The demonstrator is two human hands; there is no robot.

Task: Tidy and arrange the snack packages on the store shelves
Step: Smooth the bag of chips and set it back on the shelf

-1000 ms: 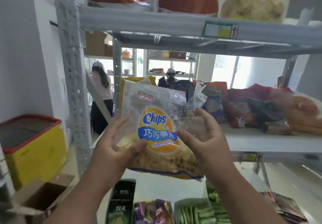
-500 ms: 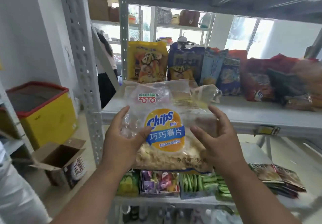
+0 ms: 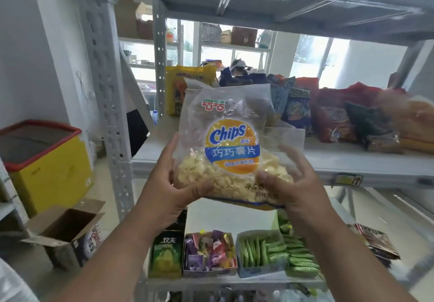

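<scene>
A clear bag of chips [image 3: 231, 146] with a yellow and blue "Chips" label stands upright in front of the middle shelf [image 3: 352, 161]. My left hand [image 3: 173, 184] grips its lower left corner, thumb across the front. My right hand [image 3: 291, 182] grips the lower right side with fingers curled behind it. Behind the bag, a yellow snack bag [image 3: 183, 92], blue bags [image 3: 291, 107] and red bags [image 3: 335, 114] stand or lie on the same shelf.
The lower shelf carries boxes of green packs [image 3: 258, 252], mixed candies [image 3: 209, 252] and a green-labelled box [image 3: 166, 254]. A perforated grey upright [image 3: 105, 90] stands at left. An open cardboard box [image 3: 68, 233] and a yellow bin with a red rim [image 3: 47, 163] sit on the left.
The bag has turned more upright, and both hands have slid down to its lower corners. The view has tilted, so the shelf above is back in sight.
</scene>
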